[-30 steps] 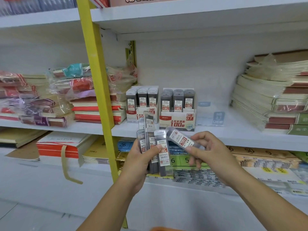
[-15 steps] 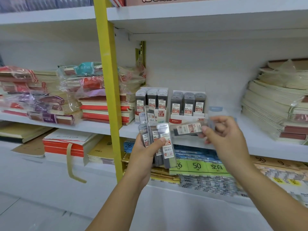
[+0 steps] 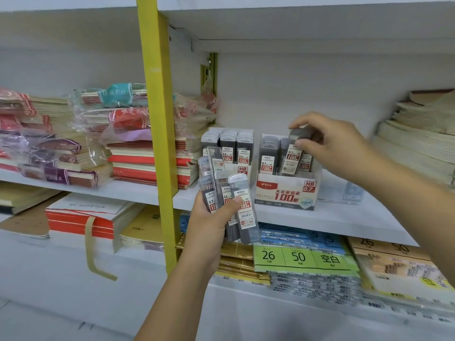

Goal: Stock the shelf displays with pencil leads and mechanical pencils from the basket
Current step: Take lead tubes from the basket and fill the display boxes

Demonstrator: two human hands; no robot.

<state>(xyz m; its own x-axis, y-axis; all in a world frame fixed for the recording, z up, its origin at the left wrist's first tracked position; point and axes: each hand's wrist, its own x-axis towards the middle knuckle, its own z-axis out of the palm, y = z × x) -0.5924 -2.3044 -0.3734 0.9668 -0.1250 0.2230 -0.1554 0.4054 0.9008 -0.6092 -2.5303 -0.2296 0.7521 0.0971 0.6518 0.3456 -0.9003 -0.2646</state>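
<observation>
Over the HB 0.7 display box point(image 3: 286, 193), my right hand point(image 3: 339, 146) pinches one 0.7 lead case point(image 3: 291, 158), its foot entering the box, while my left hand point(image 3: 209, 230) grips a fan of spare cases point(image 3: 243, 215) (next, I judge: seat it, release).

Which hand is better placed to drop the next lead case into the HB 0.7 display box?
Right. The right hand pinches a 0.7 lead case at the top of the HB 0.7 box; the left hand, lower, grips a bunch of cases.
</observation>
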